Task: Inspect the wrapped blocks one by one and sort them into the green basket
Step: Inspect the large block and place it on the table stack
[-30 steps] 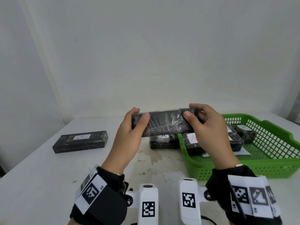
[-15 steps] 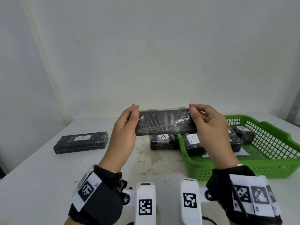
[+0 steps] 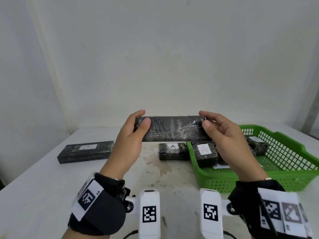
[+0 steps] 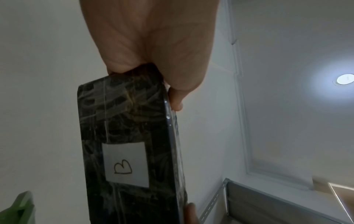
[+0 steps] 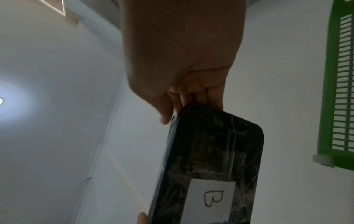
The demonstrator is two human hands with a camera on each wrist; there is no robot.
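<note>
held block (image 3: 172,129): label faces away in head view | basket (image 3: 283,176): right corner cut off, right hand (image 3: 229,144) hides blocks inside | far-left block (image 3: 86,152): label letter too small

held block (image 3: 172,128): black, pale streaks under clear glossy wrap
its label (image 4: 125,164): white, dark hand-drawn "B"
basket (image 3: 283,176): bright green, lattice walls
block in basket (image 3: 206,156): black, white label with red "A"
block beside basket (image 3: 172,151): black, white label with dark "A"
long block at left (image 3: 86,152): black, white label
table (image 3: 34,187): white, brownish stains at centre
wrist straps (image 3: 101,204): black, white tags with black square codes
</note>
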